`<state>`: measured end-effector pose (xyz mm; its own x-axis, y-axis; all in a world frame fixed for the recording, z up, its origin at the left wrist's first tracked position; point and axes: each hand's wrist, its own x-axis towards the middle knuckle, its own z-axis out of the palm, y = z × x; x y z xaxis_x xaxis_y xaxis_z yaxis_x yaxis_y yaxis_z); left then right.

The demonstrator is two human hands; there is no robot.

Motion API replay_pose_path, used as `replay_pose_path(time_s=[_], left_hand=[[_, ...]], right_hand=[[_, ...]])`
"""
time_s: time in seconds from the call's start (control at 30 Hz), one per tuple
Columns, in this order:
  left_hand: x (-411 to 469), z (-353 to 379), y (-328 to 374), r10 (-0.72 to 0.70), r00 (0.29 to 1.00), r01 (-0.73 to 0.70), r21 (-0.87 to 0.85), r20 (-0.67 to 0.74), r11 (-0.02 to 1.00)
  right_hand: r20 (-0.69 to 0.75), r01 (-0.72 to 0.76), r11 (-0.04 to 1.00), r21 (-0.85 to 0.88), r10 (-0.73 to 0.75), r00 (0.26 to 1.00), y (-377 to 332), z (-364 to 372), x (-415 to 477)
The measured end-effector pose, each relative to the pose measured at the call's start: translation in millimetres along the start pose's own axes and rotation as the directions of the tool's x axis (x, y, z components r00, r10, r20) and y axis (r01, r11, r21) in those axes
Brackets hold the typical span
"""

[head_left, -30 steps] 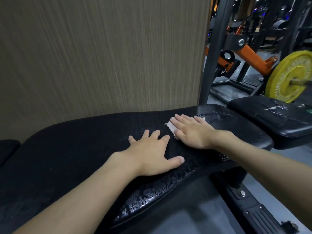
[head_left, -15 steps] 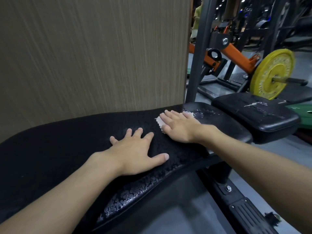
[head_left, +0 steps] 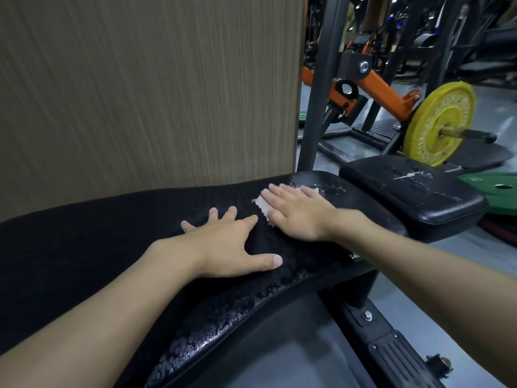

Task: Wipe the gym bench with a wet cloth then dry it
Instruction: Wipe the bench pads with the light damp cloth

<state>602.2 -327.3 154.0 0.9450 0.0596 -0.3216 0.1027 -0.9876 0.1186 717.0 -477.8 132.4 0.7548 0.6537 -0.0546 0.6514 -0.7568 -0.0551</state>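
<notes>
Broadly, the upper left of the frame is filled by a brown wood-grain wall panel (head_left: 140, 93). Below it the black gym bench (head_left: 98, 233) runs from the left edge across the middle to the centre right. Its padded top is textured, with shiny wet beads along the front edge in the lower middle and more wet patches at its far end in the centre right. Grey floor (head_left: 293, 365) shows beneath it at the bottom of the frame.

A second black pad (head_left: 419, 197), scuffed with white marks, sits just beside the bench's far end at the right. A dark upright post (head_left: 316, 93) stands behind the bench, and right of it an orange machine arm (head_left: 383, 93) slopes down to a yellow weight plate (head_left: 439, 121) in the upper right. A green plate (head_left: 498, 189) lies at the right edge.

The left hand (head_left: 223, 242) rests flat in the middle of the bench, released, fingers spread and thumb pointing right, grasping nothing. The right hand (head_left: 296, 214), close beside it toward the far end, lies flat with straight fingers pressing down on the white cloth (head_left: 261, 204). Only a ragged edge of the cloth shows, past the fingertips at centre frame, lying on the bench top.
</notes>
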Motion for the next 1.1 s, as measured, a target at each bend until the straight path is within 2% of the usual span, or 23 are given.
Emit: replay_pose_path(time_s=[0.13,0.27,0.53,0.67,0.8,1.1], left_hand=[[8.7,-2.6,-2.2,-0.016,1.000,0.016,-0.028,0.011,0.999],[8.7,-3.6,-3.9,-0.037,0.999,0.036,-0.052,-0.001,0.998],[10.5,-12.9,-1.6,-0.008,0.999,0.008,-0.017,0.031,1.000],[15.5,-22.4,13.3,0.080,0.997,-0.079,0.047,-0.005,0.996],[24.5,-21.0,31.2,0.108,0.994,-0.109,0.043,0.021,0.993],[33.5,-15.6,26.7,0.100,0.994,-0.101,0.016,0.040,0.995]], right_hand=[[0.032,-0.086,0.996,0.033,0.085,0.996,11.8,-3.6,63.5],[0.030,-0.104,0.994,0.034,0.103,0.994,12.0,-2.6,72.9],[-0.046,0.093,0.995,-0.034,-0.094,0.994,10.8,6.4,-53.4],[0.001,0.097,0.994,-0.050,-0.097,0.995,19.5,6.5,-100.2],[0.026,0.039,0.999,-0.017,-0.038,0.999,27.1,-0.1,-70.1],[0.056,-0.168,0.985,0.038,0.166,0.985,63.4,-10.9,57.1]])
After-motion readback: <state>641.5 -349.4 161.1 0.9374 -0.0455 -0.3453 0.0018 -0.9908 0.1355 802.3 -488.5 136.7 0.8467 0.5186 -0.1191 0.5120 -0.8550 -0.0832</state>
